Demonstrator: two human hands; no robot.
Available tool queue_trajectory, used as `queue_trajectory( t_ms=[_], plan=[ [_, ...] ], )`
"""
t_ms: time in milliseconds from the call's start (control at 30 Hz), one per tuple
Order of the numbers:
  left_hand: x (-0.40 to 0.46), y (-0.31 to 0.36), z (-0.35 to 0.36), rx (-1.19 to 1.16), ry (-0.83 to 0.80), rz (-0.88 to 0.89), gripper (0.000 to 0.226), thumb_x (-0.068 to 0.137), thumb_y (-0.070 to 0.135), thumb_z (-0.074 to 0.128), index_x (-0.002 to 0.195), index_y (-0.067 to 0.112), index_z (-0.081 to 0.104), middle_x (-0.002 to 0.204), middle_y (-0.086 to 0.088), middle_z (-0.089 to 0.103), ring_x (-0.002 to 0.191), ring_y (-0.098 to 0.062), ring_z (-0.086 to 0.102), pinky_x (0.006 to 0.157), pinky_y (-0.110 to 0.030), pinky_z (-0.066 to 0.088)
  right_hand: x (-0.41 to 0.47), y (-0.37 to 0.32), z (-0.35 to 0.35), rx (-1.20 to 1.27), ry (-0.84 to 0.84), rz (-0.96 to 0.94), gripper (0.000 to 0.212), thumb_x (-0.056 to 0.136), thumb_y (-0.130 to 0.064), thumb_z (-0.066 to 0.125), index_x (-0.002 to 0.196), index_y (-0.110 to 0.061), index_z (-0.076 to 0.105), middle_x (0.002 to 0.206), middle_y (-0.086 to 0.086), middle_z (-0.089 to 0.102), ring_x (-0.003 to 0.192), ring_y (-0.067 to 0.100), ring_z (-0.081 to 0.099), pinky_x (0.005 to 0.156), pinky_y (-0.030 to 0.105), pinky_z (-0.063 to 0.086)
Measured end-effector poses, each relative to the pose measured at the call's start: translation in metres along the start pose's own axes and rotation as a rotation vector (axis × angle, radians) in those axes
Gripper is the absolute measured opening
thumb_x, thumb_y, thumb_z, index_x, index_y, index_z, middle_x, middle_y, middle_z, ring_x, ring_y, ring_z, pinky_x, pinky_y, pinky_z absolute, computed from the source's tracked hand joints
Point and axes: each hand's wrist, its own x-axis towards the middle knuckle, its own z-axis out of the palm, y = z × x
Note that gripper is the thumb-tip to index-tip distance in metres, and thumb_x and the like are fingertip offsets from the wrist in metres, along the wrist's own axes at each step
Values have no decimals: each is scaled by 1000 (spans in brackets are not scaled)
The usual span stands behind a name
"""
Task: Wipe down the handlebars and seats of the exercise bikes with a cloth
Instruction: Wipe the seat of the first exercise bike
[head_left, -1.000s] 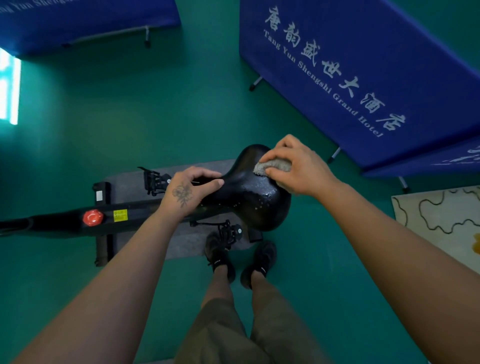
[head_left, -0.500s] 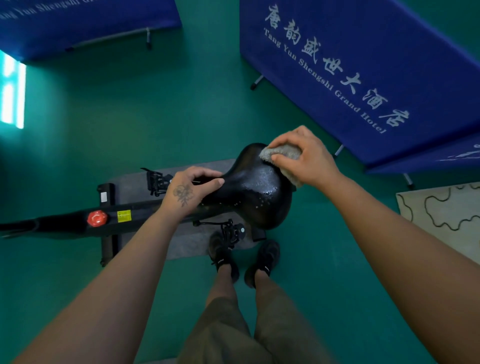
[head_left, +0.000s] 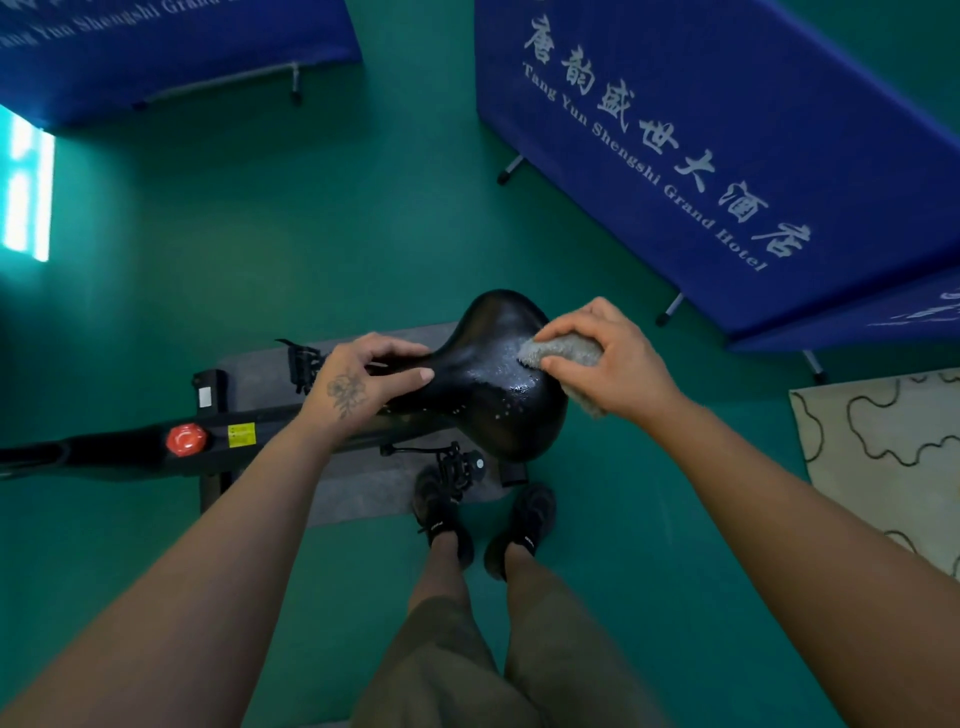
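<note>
Seat (head_left: 493, 379), black and speckled with wet drops, lies between both hands. Left hand (head_left: 358, 382) curls round its narrow nose. Right hand (head_left: 608, 358) pinches a grey cloth (head_left: 563, 353), pressed on the seat's wide end just under its fingers.

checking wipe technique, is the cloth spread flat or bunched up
Bunched up. The cloth is a wad gripped in the right hand, pressed on the wet seat, with one end trailing below the palm.
</note>
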Motion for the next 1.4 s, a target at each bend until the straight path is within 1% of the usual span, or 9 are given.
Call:
queue_trajectory(
  t_ms=[100,433,567,700,833,1033,1200,1333,1400],
  plan=[
    [1,3,-1,13,-13,-12,28,76,37,90,103,39,83,106,15,77,102,-12,73,99,-37,55,19,-5,-8,14,53,-18,23,85,-35,83,104,-44,74,105,-4,56,98,9,60,92,34,50],
    [-4,3,-3,48,19,-35,30,80,19,93,108,24,83,105,9,78,101,-12,73,99,-33,53,-3,17,12,89,38,13,24,84,-32,81,104,-43,75,102,-9,56,95,6,61,93,35,52],
    [-3,7,-1,57,33,-44,29,81,13,91,108,19,83,105,4,78,96,-7,71,95,-28,53,-11,20,10,56,17,-5,24,84,-36,80,104,-46,73,102,-10,57,96,8,61,93,38,53],
    [-5,10,3,46,53,-49,30,82,6,88,112,8,80,110,-8,76,94,-9,70,88,-16,53,19,11,3,-11,23,-26,23,84,-45,75,107,-45,73,101,-7,56,96,12,60,93,41,53],
    [-7,8,5,10,72,-73,30,82,9,89,110,13,81,112,-9,77,98,-14,72,94,-26,55,34,9,4,2,8,-8,21,86,-41,78,106,-47,73,101,-6,56,97,13,60,95,42,52],
    [-11,12,7,-9,90,-93,28,81,11,89,106,22,81,108,1,77,94,-4,71,90,-22,53,-17,18,14,52,9,0,26,79,-50,70,104,-50,69,101,-9,55,97,11,62,93,44,54],
    [-13,12,9,-12,95,-79,27,82,9,88,101,27,80,106,4,77,90,5,70,85,-14,51,-35,23,20,66,32,-15,22,88,-42,75,109,-46,71,101,-12,54,96,8,61,90,41,54],
    [-12,10,9,-20,94,-77,27,82,10,89,103,24,81,111,0,78,96,-4,72,88,-15,52,2,14,13,89,126,18,21,89,-36,76,109,-43,74,108,-5,57,102,9,60,95,33,49],
    [-11,8,9,-27,101,-81,27,82,11,89,105,22,81,112,-3,78,99,-9,72,93,-22,53,16,10,11,94,114,54,23,88,-32,76,105,-47,73,109,-6,58,103,8,60,92,29,47]
  ],
)
